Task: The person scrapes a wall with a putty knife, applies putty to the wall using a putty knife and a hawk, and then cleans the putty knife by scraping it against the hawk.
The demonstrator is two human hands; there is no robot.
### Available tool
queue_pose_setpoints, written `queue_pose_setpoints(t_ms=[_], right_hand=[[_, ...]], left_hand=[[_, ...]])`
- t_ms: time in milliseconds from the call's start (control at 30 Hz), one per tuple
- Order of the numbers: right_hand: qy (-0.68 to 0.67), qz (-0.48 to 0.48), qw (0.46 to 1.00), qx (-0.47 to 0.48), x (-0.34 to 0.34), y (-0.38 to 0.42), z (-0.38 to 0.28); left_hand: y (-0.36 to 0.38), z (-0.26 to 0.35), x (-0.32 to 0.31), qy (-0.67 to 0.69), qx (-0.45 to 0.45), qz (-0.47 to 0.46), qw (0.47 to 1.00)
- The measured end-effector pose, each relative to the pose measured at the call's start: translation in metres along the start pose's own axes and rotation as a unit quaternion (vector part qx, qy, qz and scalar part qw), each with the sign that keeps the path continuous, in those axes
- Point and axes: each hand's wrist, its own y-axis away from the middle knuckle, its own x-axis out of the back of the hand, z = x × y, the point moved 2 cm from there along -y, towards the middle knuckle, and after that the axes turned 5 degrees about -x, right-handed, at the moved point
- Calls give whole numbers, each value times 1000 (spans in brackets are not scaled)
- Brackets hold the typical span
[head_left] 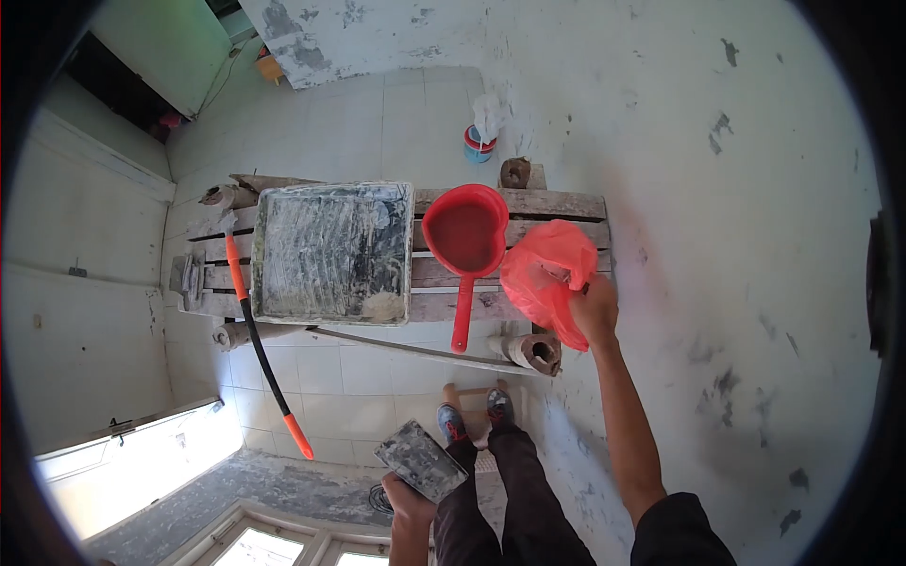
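My right hand (595,309) has its fingers closed on the edge of a red plastic bag (547,269) at the right end of the wooden plank bench (576,206). What the bag contains is hard to make out. Just left of it, a red heart-shaped dipper (465,231) rests on the planks, its handle pointing towards me. Low in the view, my left hand (410,498) holds a plastering trowel (421,460) with a rectangular, plaster-smeared face. The plate hides the trowel's handle and most of those fingers.
A large plaster-crusted tray (332,311) covers the bench's left half. An orange-and-black rod (260,344) slants past its left side. Beyond the bench, a small bucket (478,146) stands on the tiled floor by the patchy wall (736,189). My feet stand on a low stool (478,415).
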Motion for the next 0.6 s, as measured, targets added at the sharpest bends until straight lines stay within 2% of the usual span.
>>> queue_pose_setpoints(t_ms=[100, 167, 300, 367, 500, 600], right_hand=[[52, -5, 999, -12, -18, -7, 2], [-81, 24, 996, 39, -38, -21, 23], [-167, 17, 986, 14, -37, -22, 57], [-214, -100, 969, -71, -32, -22, 71], [-308, -133, 940, -58, 4, 4, 67], [-342, -153, 922, -99, 31, 25, 60]], left_hand=[[2, -5, 1, -7, 6, 3, 1000], [0, -9, 1, -9, 9, 5, 1000], [2, -12, -2, -11, 10, 3, 1000], [3, -12, -3, -12, 10, 12, 1000], [4, -11, -7, -21, 3, 14, 1000], [5, -15, -14, -23, 2, 9, 1000]])
